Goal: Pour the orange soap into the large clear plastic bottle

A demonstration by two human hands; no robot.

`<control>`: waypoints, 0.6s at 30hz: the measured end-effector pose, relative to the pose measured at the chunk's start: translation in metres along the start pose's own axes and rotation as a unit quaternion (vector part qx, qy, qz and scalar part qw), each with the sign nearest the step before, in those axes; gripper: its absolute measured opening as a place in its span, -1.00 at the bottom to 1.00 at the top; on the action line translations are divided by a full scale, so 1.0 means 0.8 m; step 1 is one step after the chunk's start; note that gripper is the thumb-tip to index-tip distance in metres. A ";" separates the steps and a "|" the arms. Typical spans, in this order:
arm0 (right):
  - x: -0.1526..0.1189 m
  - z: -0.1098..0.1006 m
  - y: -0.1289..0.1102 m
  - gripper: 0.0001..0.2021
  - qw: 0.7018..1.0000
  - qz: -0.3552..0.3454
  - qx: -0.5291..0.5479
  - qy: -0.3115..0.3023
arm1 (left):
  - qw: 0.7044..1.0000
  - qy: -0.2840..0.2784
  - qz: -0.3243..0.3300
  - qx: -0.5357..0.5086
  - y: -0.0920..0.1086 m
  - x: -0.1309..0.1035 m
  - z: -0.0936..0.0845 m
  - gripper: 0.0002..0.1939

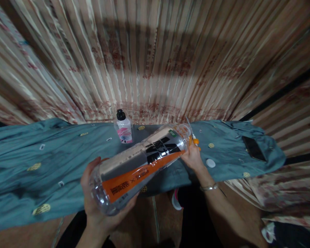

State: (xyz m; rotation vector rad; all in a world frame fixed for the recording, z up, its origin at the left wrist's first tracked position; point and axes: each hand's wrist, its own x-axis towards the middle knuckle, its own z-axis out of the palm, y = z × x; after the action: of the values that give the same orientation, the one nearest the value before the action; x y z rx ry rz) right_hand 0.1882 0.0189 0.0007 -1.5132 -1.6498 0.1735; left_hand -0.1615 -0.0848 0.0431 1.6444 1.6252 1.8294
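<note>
A large clear plastic bottle (142, 165) with an orange, grey and black label is held tilted above the cloth-covered surface. My left hand (100, 206) wraps round its lower-left end. At the other end, my right hand (193, 155) has its fingers closed beside the bottle and round an orange-handled tool (195, 141) with a thin pale shaft pointing up. Part of that tool is hidden by the fingers. Behind the bottle stands a small clear bottle (124, 131) with a black cap and a pink label. A white round lid (210, 163) lies right of my right hand.
A green patterned cloth (54, 165) covers the long narrow surface. A black phone (254, 148) rests near its right end. Pleated curtains (150, 62) hang directly behind. Below the front edge are a tiled floor, my legs and shoes.
</note>
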 end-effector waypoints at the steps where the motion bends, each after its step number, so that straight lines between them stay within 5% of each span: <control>1: 0.000 0.000 0.000 -0.44 1.000 -0.003 0.001 0.001 | 1.000 -0.005 0.020 0.019 0.003 0.001 0.002 0.14; 5: 0.001 0.000 0.000 -0.46 1.000 -0.003 0.001 0.001 | 0.993 -0.016 0.090 0.079 0.010 0.006 0.006 0.17; 11: 0.000 0.000 0.003 -0.46 1.000 -0.006 0.000 -0.001 | 0.998 0.008 0.062 0.003 0.019 0.004 0.013 0.12; 15: 0.000 -0.001 0.002 -0.49 1.000 0.004 0.004 -0.002 | 0.989 -0.014 0.128 0.072 0.006 0.004 0.015 0.18; 18: 0.001 -0.002 0.000 -0.48 1.000 0.010 0.003 -0.004 | 0.993 -0.017 0.112 0.040 0.015 0.004 0.017 0.18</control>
State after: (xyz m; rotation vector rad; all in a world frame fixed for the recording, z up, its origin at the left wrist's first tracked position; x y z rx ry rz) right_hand 0.1894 0.0189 0.0017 -1.5275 -1.6387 0.1960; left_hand -0.1464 -0.0792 0.0513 1.9534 1.5734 1.8454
